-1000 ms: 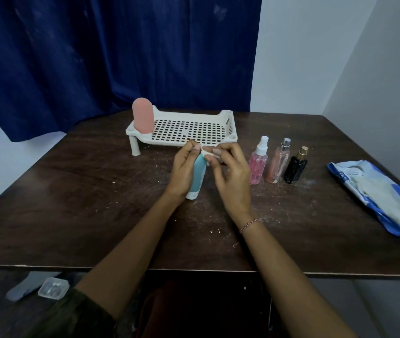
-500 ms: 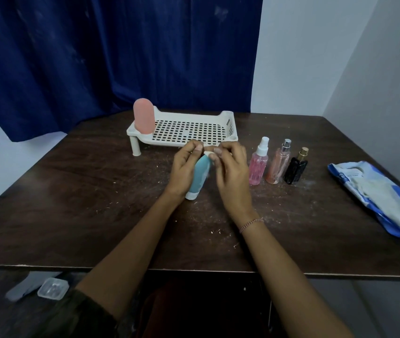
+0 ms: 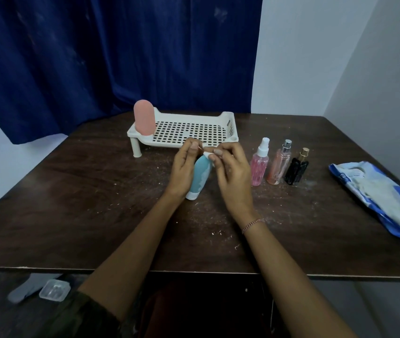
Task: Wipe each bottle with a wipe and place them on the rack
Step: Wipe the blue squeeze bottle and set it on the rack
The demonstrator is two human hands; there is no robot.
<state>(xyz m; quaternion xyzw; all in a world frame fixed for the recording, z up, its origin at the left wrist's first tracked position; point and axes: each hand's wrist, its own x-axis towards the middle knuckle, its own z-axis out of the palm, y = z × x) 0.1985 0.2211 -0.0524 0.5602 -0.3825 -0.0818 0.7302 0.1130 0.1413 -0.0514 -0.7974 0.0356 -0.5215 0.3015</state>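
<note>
A teal squeeze bottle (image 3: pixel 200 175) with a white cap at its lower end is tilted above the table, and my left hand (image 3: pixel 184 167) grips it from the left. My right hand (image 3: pixel 230 170) pinches a small white wipe (image 3: pixel 208 156) against the bottle's upper end. Behind my hands stands the white perforated rack (image 3: pixel 229 126), with a pink bottle (image 3: pixel 144 120) upright in its left corner. A pink spray bottle (image 3: pixel 259 163), a peach spray bottle (image 3: pixel 279 164) and a black bottle with a gold cap (image 3: pixel 296 168) stand in a row to the right.
A blue and white wipes pack (image 3: pixel 379 196) lies at the table's right edge. Crumbs are scattered over the dark wooden table (image 3: pixel 72 203). A blue curtain hangs behind. On the floor at lower left lie a clear plastic box (image 3: pixel 54 290) and a grey object.
My right hand's fingers have shifted the wipe slightly around the top of the teal bottle. The bottle has tilted a little. Everything else is still.
</note>
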